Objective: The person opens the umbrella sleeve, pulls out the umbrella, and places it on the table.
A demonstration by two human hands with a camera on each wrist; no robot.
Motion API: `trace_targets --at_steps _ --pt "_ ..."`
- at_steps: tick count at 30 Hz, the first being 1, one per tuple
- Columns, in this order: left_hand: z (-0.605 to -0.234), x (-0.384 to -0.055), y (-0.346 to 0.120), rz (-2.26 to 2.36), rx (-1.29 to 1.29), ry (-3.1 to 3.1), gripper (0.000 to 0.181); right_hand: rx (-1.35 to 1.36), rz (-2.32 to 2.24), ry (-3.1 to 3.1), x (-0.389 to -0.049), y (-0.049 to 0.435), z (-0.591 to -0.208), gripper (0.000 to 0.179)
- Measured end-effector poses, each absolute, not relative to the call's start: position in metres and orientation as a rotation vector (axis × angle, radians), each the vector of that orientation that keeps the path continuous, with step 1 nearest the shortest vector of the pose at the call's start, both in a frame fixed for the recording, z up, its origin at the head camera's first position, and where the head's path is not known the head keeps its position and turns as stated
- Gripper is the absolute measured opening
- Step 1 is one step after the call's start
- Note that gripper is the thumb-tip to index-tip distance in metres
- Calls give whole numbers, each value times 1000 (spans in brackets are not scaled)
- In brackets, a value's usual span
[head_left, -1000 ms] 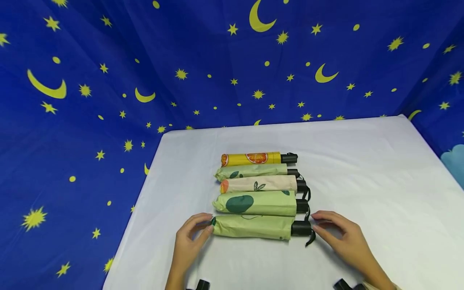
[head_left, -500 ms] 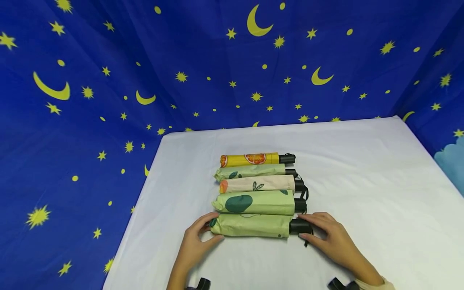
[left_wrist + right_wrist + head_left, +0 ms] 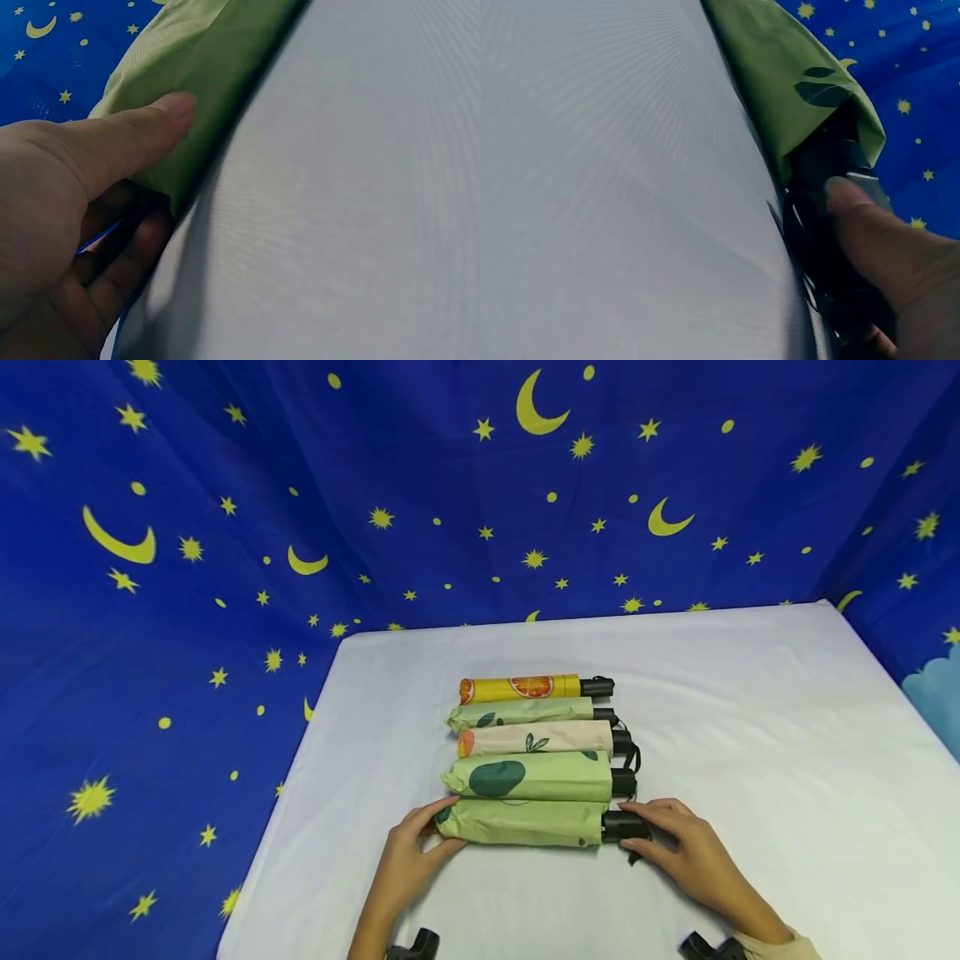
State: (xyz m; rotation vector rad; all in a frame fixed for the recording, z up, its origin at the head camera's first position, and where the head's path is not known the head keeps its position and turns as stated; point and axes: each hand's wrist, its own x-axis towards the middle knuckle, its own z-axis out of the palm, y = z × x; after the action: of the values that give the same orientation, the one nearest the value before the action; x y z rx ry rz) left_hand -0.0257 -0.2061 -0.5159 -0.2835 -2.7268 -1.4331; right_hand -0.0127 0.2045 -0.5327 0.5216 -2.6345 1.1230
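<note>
Nearest to me lies a folded green umbrella (image 3: 525,823) in its fabric sleeve, black handle (image 3: 831,169) pointing right. My left hand (image 3: 408,853) holds its left end, fingers on the far side and thumb on the near side. In the left wrist view the thumb (image 3: 142,135) presses on the green fabric. At the other end my right hand (image 3: 693,856) grips the black handle, and the right wrist view shows its thumb (image 3: 862,217) on the handle. A second green umbrella (image 3: 555,777) with a dark green spot lies just behind. The fingers under the handle are mostly hidden.
Behind these lie a cream umbrella (image 3: 562,739), a light green umbrella (image 3: 532,712) and a yellow umbrella (image 3: 498,689) with orange slices, roughly parallel. All rest on a white-covered table (image 3: 787,735). A blue curtain (image 3: 420,468) with moons and stars hangs around the table.
My left hand has moved right around the umbrella's end. My right hand has moved left from beside the handle onto it. The umbrellas keep their order, and the head view has shifted slightly.
</note>
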Motion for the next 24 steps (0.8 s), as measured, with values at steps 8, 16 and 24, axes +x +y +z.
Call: trace_targets --at_steps 8,16,24 --pt "-515 -25 -207 -1785 -355 -2576 56 601 1693 -2501 -9 205 -524 46" --pt "-499 -30 -207 -2461 -644 -2034 54 572 2106 -2414 -4 202 -493 41" --pt "-469 -33 -207 -2353 -832 -2045 62 511 2094 -2471 5 199 -462 42"
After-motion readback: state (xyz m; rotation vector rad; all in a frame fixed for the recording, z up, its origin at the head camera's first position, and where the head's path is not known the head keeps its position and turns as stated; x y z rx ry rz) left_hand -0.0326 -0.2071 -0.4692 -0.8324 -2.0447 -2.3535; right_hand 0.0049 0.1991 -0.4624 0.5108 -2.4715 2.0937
